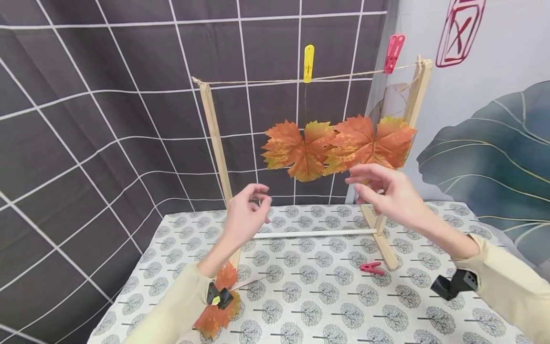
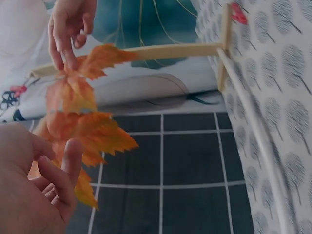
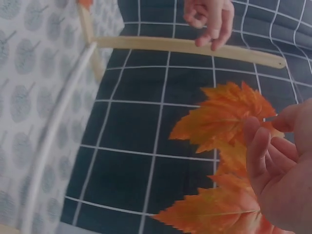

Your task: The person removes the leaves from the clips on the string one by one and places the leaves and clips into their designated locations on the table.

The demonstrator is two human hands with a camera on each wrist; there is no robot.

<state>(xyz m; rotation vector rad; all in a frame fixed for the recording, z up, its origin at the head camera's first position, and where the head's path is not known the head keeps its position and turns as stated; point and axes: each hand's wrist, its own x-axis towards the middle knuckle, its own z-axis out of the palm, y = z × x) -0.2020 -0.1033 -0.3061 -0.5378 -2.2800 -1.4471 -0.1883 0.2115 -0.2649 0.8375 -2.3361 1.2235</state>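
Two orange-yellow artificial maple leaves hang from a twine line (image 1: 258, 82). A yellow clothespin (image 1: 308, 64) holds the left leaf (image 1: 301, 150) by its stem; a pink clothespin (image 1: 394, 53) is above the right leaf (image 1: 371, 145). My right hand (image 1: 388, 193) is at the right leaf's lower edge, fingers loosely bent, overlapping a leaf (image 3: 229, 114) in the right wrist view. Lower and to the left, my left hand (image 1: 247, 212) is raised before the left post with relaxed fingers and nothing in them. Another maple leaf (image 1: 215, 317) lies on the table, partly hidden by the left wrist camera.
The wooden frame has a left post (image 1: 216, 143), a right post (image 1: 417, 95) and a white bottom rod (image 1: 315, 233). A second pink clothespin (image 1: 371, 268) lies on the tree-patterned tablecloth (image 1: 311, 313). A dark grid-patterned curtain (image 1: 142, 114) hangs behind.
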